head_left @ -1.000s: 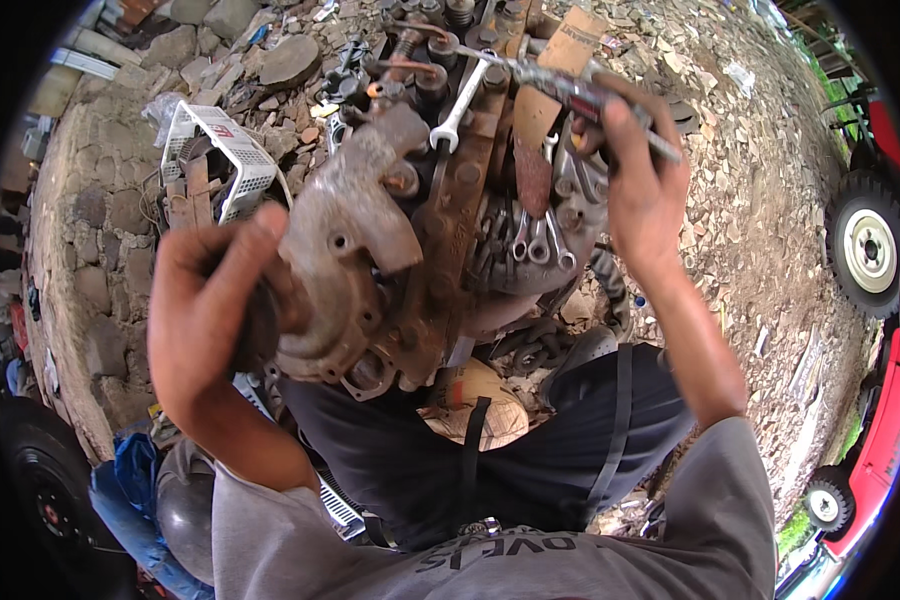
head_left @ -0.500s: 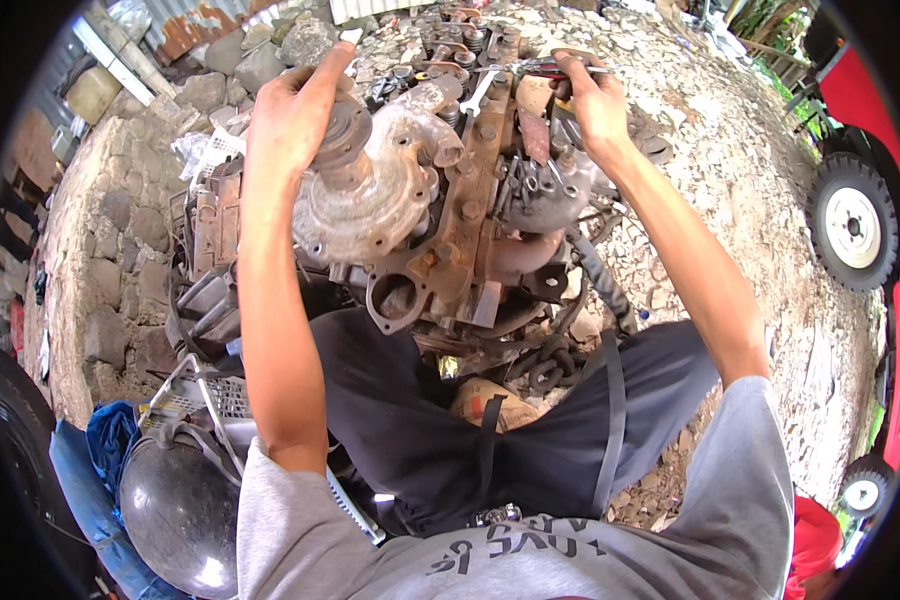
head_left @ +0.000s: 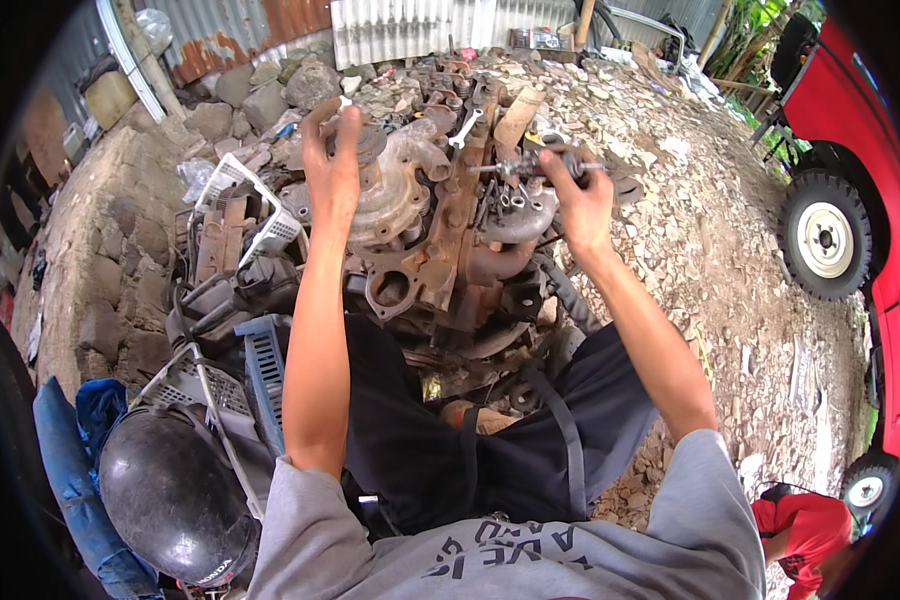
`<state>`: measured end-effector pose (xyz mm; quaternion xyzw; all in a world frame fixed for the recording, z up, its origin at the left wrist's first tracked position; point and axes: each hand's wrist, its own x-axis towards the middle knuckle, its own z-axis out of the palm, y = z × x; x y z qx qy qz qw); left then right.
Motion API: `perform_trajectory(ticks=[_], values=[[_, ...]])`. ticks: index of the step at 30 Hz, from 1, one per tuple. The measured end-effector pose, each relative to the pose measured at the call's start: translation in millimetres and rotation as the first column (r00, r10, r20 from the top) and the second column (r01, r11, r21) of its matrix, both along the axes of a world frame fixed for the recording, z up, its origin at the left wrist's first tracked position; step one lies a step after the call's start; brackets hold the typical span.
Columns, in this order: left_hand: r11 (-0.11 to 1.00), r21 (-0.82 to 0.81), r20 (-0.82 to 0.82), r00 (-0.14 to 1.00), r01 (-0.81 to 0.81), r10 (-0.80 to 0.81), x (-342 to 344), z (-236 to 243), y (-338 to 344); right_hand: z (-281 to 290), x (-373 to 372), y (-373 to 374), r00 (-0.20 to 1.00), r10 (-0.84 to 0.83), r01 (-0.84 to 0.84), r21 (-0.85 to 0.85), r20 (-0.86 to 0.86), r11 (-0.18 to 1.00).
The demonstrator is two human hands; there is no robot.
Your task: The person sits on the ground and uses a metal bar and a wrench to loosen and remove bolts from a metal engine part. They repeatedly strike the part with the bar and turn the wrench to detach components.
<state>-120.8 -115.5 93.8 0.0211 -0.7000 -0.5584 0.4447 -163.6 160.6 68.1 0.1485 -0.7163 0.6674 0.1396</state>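
My left hand (head_left: 333, 165) is raised at the left of a rusty engine (head_left: 450, 240), beside a round flanged part (head_left: 368, 142) on a cast housing (head_left: 390, 205). Its fingers are curled; what they grip is unclear. My right hand (head_left: 580, 200) holds a long metal tool (head_left: 550, 165) with a red and dark middle, lying crosswise over the engine's upper right. An open-end wrench (head_left: 467, 128) lies on the engine top, and several ring-ended wrenches (head_left: 510, 200) sit on a curved pipe below the tool. A worn tan piece (head_left: 518, 115) lies behind them.
Plastic crates (head_left: 265, 355), a black helmet (head_left: 165, 500) and blue cloth (head_left: 65, 440) are at my left. Rubble (head_left: 730, 290) covers the ground. A red vehicle (head_left: 860, 120) with large wheels stands right; a person in red (head_left: 810, 540) is at lower right. Corrugated sheets (head_left: 390, 25) stand behind.
The view has widened and shifted, showing more wall and the person in red. My left hand has moved up along the engine; my right hand still holds the tool.
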Motion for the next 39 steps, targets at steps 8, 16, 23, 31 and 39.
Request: perform_trajectory(ticks=[8,16,23,31,39], values=[[0.993,-0.078,0.318,0.946,0.094,-0.065,21,1,-1,-32,1,-7,0.999,0.025,-0.011,-0.299,0.042,0.954],[0.975,-0.116,0.511,0.853,0.192,-0.107,16,0,-4,-25,-18,-23,0.993,0.061,-0.028,-0.314,0.096,0.949],[0.874,-0.337,0.628,0.775,0.349,-0.068,7,7,-27,-32,-41,-43,0.984,0.15,-0.053,-0.66,0.091,0.749],[0.91,-0.361,0.592,0.804,0.205,0.053,7,-1,-19,-25,-36,-32,0.935,0.351,-0.172,-0.801,0.05,0.574],[0.918,-0.361,0.598,0.797,0.167,0.09,10,4,-10,-11,-15,-50,0.937,0.345,-0.296,-0.639,-0.05,0.71]])
